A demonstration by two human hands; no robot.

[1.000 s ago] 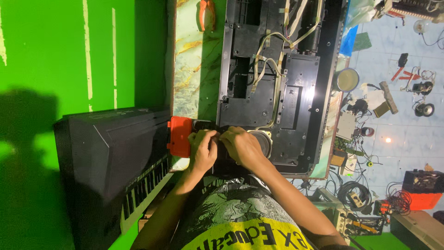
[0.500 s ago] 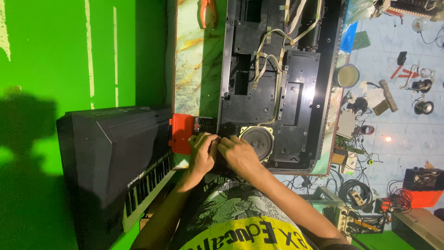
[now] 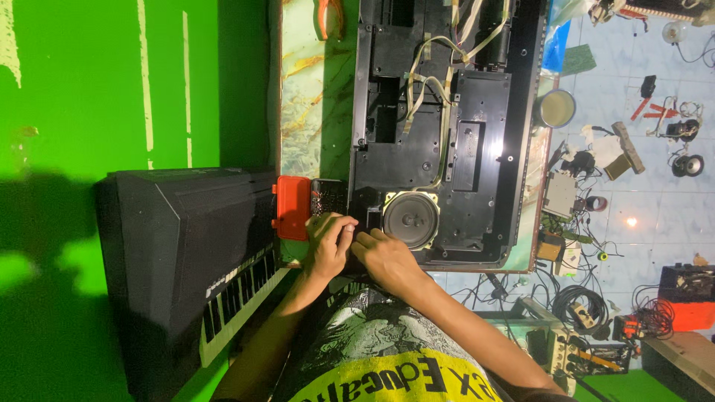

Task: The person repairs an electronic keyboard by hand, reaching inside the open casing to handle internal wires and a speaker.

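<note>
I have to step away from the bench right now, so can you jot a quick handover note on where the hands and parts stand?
Left hand: at the near corner of the opened keyboard case, beside the orange box; what it grips is hidden.
Right hand: resting on the case edge just below the round speaker; grip unclear.
Done: case lies open, wires and speaker exposed.
Left: the work at that corner is unfinished; the speaker sits in place. A second keyboard stands to the left.
</note>
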